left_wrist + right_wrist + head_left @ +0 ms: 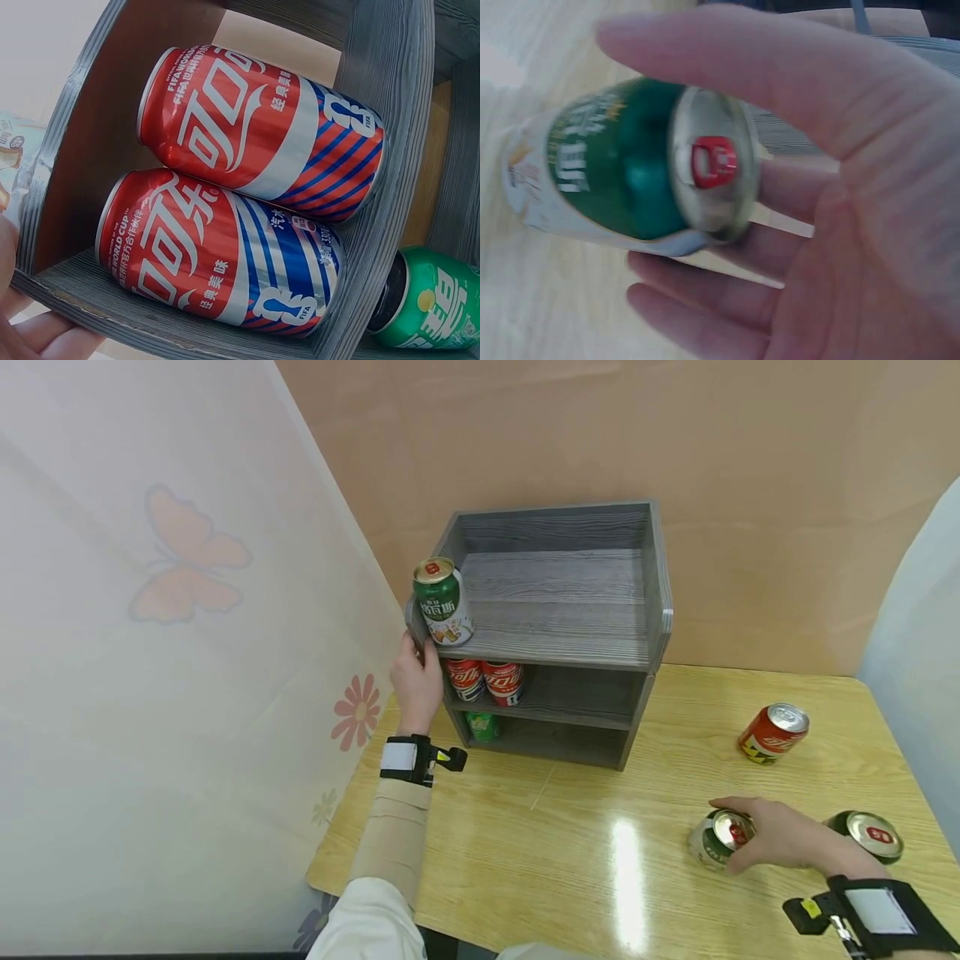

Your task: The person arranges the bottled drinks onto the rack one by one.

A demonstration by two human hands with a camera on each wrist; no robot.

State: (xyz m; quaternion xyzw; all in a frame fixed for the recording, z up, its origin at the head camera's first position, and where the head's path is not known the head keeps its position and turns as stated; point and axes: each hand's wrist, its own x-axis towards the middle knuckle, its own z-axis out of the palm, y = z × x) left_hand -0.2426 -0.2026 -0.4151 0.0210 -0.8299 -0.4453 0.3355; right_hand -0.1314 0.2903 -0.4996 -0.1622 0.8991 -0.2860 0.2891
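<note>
A grey wooden shelf unit (585, 635) stands on a yellow table. A green can (442, 600) is upright at the left front corner of its top board. My left hand (418, 653) touches the shelf's left front edge just below that can, fingers (45, 341) against the outer side. On the middle board are two red cola cans (247, 124) (217, 255), and a green can (431, 304) is on the board below. At the table's right, my right hand (741, 839) grips a tilted green-and-white can (708, 845), thumb over it and fingers under it (622, 172).
A red can (772, 733) stands on the table (570, 860) right of the shelf. Another green can (870, 835) sits beside my right wrist. A pale butterfly-print screen (187, 635) closes the left side, and a tan wall (750, 485) is behind the shelf.
</note>
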